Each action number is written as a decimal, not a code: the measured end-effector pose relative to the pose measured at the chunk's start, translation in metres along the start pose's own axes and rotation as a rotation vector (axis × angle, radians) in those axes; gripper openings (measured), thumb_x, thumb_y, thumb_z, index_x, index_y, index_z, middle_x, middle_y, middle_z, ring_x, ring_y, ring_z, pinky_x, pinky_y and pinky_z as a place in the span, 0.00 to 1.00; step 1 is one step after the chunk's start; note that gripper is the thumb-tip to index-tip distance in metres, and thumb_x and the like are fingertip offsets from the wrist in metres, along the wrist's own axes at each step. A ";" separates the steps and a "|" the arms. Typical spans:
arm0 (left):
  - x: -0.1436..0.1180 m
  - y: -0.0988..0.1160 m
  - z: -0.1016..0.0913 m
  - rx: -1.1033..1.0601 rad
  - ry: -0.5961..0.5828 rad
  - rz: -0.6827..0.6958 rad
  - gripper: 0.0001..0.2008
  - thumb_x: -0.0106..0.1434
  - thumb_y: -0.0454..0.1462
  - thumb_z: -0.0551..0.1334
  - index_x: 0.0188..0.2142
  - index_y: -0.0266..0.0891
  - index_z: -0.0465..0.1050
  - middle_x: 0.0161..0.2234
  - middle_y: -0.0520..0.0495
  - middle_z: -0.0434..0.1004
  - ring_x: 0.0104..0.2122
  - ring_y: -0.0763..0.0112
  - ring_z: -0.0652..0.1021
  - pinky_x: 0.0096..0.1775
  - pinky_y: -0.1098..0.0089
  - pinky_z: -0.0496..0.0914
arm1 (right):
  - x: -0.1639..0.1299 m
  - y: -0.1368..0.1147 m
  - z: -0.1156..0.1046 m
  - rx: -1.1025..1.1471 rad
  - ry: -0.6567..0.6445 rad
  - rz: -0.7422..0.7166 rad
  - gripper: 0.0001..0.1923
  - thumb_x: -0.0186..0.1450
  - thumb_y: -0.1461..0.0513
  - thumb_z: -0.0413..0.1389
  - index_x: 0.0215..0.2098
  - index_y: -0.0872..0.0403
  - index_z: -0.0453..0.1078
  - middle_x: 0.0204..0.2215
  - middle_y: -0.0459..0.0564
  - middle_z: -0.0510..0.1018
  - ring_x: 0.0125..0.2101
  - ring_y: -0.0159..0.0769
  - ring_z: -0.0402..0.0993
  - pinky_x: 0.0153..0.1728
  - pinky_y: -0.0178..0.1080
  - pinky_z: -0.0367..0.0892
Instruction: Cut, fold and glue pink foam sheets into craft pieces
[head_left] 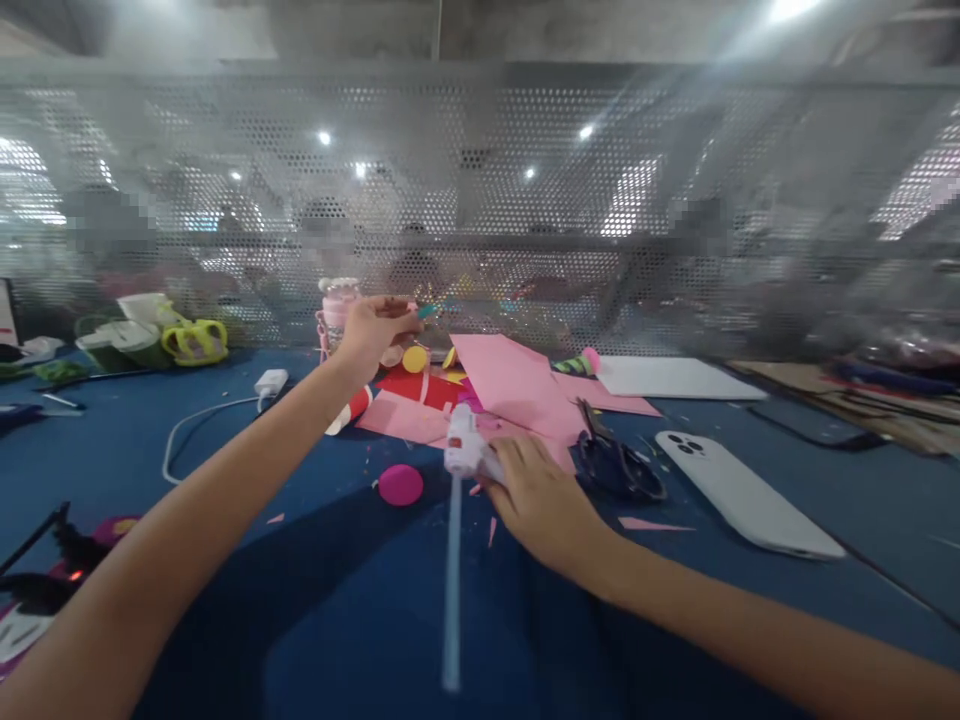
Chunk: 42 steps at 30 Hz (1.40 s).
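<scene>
My right hand (544, 500) is wrapped round the grip of a white hot glue gun (463, 446). A long translucent glue stick (452, 590) sticks out of the gun's back end toward me. Farther off, my left hand (381, 325) is raised with its fingers closed in a pinch. At those fingertips shows a small teal piece (426, 311), too small and blurred to name. Beyond the gun lie pink paper sheets (517, 385) and a red piece of paper (420, 385). A magenta disc (400, 485) rests on the blue tabletop, left of the gun.
Scissors with dark handles (619, 468) and a white phone (742, 490) lie to the right. At the left are a white plug (271, 382) with its cable and a yellow object (195, 342). A pink bottle (337, 305) stands behind my left hand, before a perforated metal screen (480, 200).
</scene>
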<state>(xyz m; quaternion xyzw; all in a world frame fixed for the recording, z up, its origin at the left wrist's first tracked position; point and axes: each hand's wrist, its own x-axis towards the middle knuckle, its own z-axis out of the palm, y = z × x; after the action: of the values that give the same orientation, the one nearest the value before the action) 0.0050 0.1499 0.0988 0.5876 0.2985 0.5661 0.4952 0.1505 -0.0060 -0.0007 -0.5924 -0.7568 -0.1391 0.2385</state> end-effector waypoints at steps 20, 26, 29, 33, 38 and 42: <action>-0.005 -0.009 0.007 0.121 -0.166 -0.046 0.08 0.44 0.26 0.66 0.24 0.33 0.69 0.19 0.53 0.72 0.19 0.78 0.74 0.27 0.74 0.69 | 0.024 0.005 -0.001 -0.168 -0.230 -0.176 0.14 0.64 0.62 0.42 0.38 0.59 0.67 0.36 0.59 0.72 0.39 0.44 0.67 0.38 0.42 0.62; -0.042 -0.048 0.032 0.040 -0.300 -0.306 0.08 0.44 0.27 0.67 0.24 0.32 0.69 0.17 0.53 0.72 0.18 0.76 0.74 0.28 0.71 0.70 | 0.007 0.033 -0.007 -0.298 -0.292 0.281 0.28 0.64 0.50 0.35 0.35 0.60 0.70 0.31 0.60 0.75 0.35 0.46 0.72 0.33 0.42 0.65; -0.056 -0.067 0.040 0.023 -0.273 -0.376 0.09 0.43 0.26 0.67 0.23 0.32 0.68 0.16 0.55 0.71 0.18 0.77 0.74 0.29 0.73 0.70 | 0.018 0.029 -0.004 -0.265 -0.417 0.415 0.29 0.63 0.50 0.36 0.32 0.58 0.73 0.30 0.60 0.77 0.33 0.46 0.74 0.30 0.41 0.65; -0.061 -0.077 0.042 0.035 -0.311 -0.306 0.11 0.41 0.25 0.67 0.25 0.33 0.69 0.18 0.55 0.73 0.21 0.76 0.76 0.28 0.75 0.70 | 0.031 0.017 -0.002 -0.214 -0.440 0.396 0.19 0.59 0.57 0.43 0.34 0.56 0.73 0.31 0.57 0.78 0.34 0.44 0.74 0.29 0.39 0.65; -0.066 -0.074 0.045 0.074 -0.325 -0.259 0.09 0.43 0.26 0.66 0.26 0.33 0.69 0.19 0.53 0.74 0.21 0.77 0.76 0.27 0.77 0.69 | 0.027 0.009 -0.009 -0.145 -0.473 0.297 0.13 0.53 0.63 0.49 0.32 0.58 0.73 0.31 0.58 0.77 0.33 0.43 0.74 0.27 0.37 0.64; -0.074 -0.074 0.049 0.045 -0.281 -0.276 0.10 0.43 0.27 0.66 0.26 0.34 0.68 0.19 0.53 0.74 0.21 0.76 0.75 0.27 0.75 0.70 | 0.014 0.023 -0.018 -0.123 -0.476 0.244 0.10 0.51 0.66 0.48 0.24 0.57 0.71 0.27 0.57 0.77 0.28 0.41 0.73 0.24 0.37 0.61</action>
<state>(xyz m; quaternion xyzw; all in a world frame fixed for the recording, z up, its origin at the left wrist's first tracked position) 0.0545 0.0954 0.0095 0.6252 0.3166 0.3984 0.5917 0.1741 0.0024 0.0203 -0.7087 -0.7047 -0.0120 0.0322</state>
